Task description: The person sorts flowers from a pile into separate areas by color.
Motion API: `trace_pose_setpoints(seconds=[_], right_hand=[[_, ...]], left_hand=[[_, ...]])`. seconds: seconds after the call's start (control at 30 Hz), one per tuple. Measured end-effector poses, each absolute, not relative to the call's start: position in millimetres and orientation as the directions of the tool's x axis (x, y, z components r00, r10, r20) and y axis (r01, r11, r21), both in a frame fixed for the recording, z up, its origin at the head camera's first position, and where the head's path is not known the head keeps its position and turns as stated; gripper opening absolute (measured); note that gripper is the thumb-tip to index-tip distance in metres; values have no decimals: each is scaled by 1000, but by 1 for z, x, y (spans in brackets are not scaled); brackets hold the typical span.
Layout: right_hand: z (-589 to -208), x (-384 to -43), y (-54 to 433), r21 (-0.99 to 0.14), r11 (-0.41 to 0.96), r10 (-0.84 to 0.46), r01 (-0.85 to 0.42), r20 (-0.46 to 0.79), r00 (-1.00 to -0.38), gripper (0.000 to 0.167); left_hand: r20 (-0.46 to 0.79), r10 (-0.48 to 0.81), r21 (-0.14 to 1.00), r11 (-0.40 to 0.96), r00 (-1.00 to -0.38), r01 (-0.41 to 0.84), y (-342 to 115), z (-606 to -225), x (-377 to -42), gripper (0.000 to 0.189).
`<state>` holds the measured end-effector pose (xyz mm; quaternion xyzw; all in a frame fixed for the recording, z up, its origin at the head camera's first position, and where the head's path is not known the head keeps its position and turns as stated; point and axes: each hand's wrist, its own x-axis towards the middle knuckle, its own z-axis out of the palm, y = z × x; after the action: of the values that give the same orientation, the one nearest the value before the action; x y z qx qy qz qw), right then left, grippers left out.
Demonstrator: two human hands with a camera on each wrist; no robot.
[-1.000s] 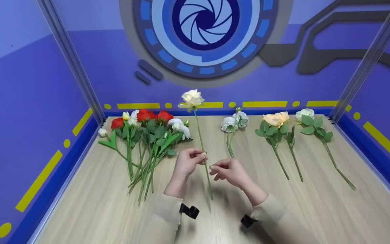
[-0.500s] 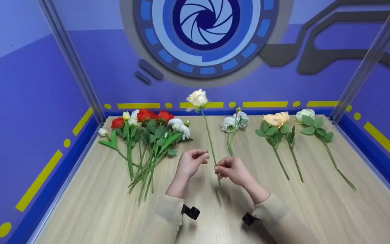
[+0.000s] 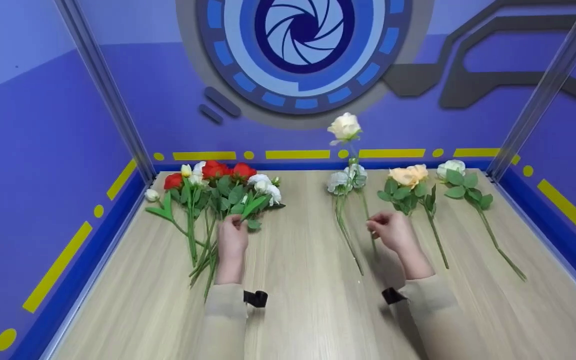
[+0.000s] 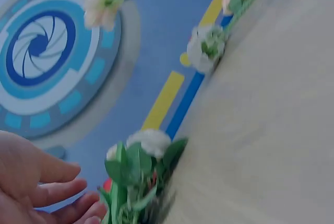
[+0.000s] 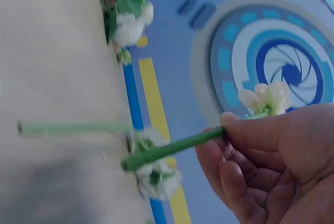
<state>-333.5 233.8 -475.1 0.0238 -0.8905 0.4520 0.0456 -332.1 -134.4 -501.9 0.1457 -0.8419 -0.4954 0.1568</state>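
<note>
My right hand pinches the green stem of a cream rose between thumb and fingertips. The bloom points up, away from me, and the stem's cut end sticks out below the fingers in the right wrist view. Behind its stem lie white flowers with thin stems on the table. My left hand is over the right side of a pile of red and white flowers, overlapping some stems and leaves. In the left wrist view its fingers are loosely bent with nothing between them, beside green leaves.
Peach roses and a white rose with leafy stems lie on the right of the wooden table. Blue printed panels enclose the table at the back and sides.
The cream rose has passed from my left hand to my right, which carries it rightward over the white flowers. My left hand has let go and moved left to the flower pile.
</note>
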Motion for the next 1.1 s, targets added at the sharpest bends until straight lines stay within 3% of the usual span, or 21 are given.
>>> trace_pose_setpoints(seconds=[0.17, 0.3, 0.43, 0.6, 0.87, 1.1], right_hand=[[-475, -339, 270, -745, 667, 105, 10, 80, -991, 21], [-480, -339, 295, -702, 709, 192, 65, 103, -976, 23], [-490, -340, 313, -662, 739, 268, 125, 119, -956, 25], [-501, -343, 328, -626, 746, 333, 230, 51, -941, 26], [-513, -345, 338, -576, 767, 367, 283, 33, -929, 25], [-518, -343, 342, -536, 788, 361, 303, 4, -933, 26]], left_hand=[[45, -480, 763, 582, -876, -280, -153, -509, -334, 42], [-20, -490, 699, 617, -872, -362, -161, -514, -334, 46], [-16, -491, 650, 656, -871, -383, -166, -520, -334, 36], [6, -499, 625, 678, -866, -387, -170, -525, -334, 25], [46, -522, 640, 670, -852, -376, -174, -528, -331, 23], [3, -502, 641, 665, -865, -383, -178, -519, -328, 26]])
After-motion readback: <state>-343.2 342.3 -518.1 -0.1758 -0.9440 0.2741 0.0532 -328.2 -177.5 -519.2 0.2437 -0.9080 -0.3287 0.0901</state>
